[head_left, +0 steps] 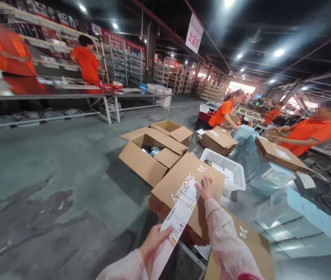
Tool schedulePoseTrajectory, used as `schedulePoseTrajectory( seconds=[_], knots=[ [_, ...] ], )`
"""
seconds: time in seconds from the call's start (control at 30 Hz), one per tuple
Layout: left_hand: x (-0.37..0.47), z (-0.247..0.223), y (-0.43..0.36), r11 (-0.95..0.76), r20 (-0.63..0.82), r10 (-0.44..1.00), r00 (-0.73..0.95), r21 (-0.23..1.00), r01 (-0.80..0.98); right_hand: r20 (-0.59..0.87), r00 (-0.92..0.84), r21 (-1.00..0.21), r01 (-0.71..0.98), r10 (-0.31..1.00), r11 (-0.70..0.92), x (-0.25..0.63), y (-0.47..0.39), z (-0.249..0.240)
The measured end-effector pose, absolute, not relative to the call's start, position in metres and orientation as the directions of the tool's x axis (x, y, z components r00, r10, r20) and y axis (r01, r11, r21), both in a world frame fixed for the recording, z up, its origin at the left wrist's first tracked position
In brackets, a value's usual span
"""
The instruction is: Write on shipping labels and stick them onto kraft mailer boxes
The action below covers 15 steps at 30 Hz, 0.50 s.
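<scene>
A long white strip of printed shipping labels point(179, 217) runs slantwise over a stack of flat cardboard boxes point(168, 182) with white lettering. My left hand point(155, 243) is closed on the strip's lower part, thumb on top. At the upper end, my right hand point(207, 188) rests on the top box with its fingers apart; its thumb touches the strip's edge. Both my sleeves are pale and loose. Under my right forearm lies another brown cardboard piece point(253, 241) with a white mark.
Open cartons point(142, 159) stand beyond the stack, one with small items inside. A white plastic basket point(239, 175) holds papers. Light-blue boxes point(302, 221) and more flat cardboard point(282, 151) fill the right side. Several people in orange shirts point(305, 134) stand around; a long table point(77, 93) runs left.
</scene>
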<state>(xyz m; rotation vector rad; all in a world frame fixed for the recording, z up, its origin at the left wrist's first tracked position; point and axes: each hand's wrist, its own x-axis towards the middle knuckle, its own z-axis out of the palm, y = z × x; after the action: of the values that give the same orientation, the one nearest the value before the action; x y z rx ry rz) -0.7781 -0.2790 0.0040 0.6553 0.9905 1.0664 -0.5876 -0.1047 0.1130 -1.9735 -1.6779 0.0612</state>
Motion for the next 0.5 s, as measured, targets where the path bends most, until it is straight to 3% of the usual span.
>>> schedulePoseTrajectory(
  seconds=[0.1,0.2,0.37,0.43,0.5],
  knots=[
    [-0.788,-0.005,-0.300,0.377,-0.348,0.926,0.147,0.831,-0.409,0.236,0.088,-0.274,0.961,0.968,-0.020,-0.597,-0.096,0.102],
    [-0.799,0.020,-0.309,0.330,-0.271,0.943,0.192,0.832,-0.447,0.103,-0.218,-0.128,0.965,0.971,0.230,-0.613,-0.117,0.088],
    [-0.818,0.084,-0.263,0.159,-0.187,0.982,0.014,0.791,-0.591,0.114,-0.690,-0.297,0.663,0.714,0.688,-0.618,-0.208,0.071],
    [-0.821,0.093,-0.226,0.045,-0.090,0.993,-0.081,0.895,-0.444,0.181,-0.673,-0.364,0.632,0.717,0.684,-0.602,-0.237,0.071],
    [-0.820,0.096,-0.191,-0.030,0.020,0.989,-0.147,0.997,-0.065,0.281,-0.350,-0.418,0.794,0.894,0.442,-0.581,-0.251,0.075]
  ],
)
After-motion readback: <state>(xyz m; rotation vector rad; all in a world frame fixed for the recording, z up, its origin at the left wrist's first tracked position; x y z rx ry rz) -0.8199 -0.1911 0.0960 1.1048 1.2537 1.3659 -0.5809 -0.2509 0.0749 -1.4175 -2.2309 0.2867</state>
